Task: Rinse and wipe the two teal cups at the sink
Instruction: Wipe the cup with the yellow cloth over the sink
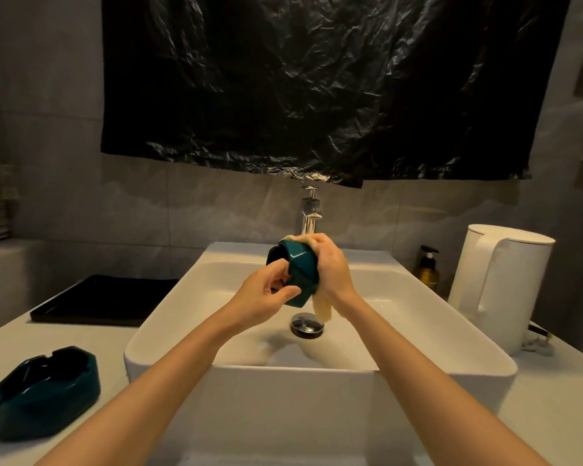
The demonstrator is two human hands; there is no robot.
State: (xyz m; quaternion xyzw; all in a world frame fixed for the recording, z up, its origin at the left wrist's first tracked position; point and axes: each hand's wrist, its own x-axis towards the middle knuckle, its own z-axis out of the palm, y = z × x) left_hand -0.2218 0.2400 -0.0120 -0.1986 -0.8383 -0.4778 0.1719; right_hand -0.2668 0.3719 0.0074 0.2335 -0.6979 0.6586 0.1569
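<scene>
held teal cup [298, 274]: we held it above the basin of the sink [169, 294], just in front of the tap [310, 213], tipped on its side with its mouth turned left.
left grip [263, 297]: our fingers and thumb were curled in, pinching the held cup's lower rim over the sink.
right grip [334, 274]: it was closed round a pale yellow cloth [322, 307], pressing it against the cup's right side. A loose end hung above the sink's drain [307, 326].
second teal cup [44, 391]: it sat upright on the white surface [81, 338], well left of the sink and toward the front.
black tray [108, 297]: it lay on the surface just left of the sink, behind the second cup.
white kettle [498, 284]: it stood right of the sink, with an amber pump bottle [426, 270] between it and the sink's back corner.
black plastic sheet [317, 79]: it hung on the wall above the sink.
</scene>
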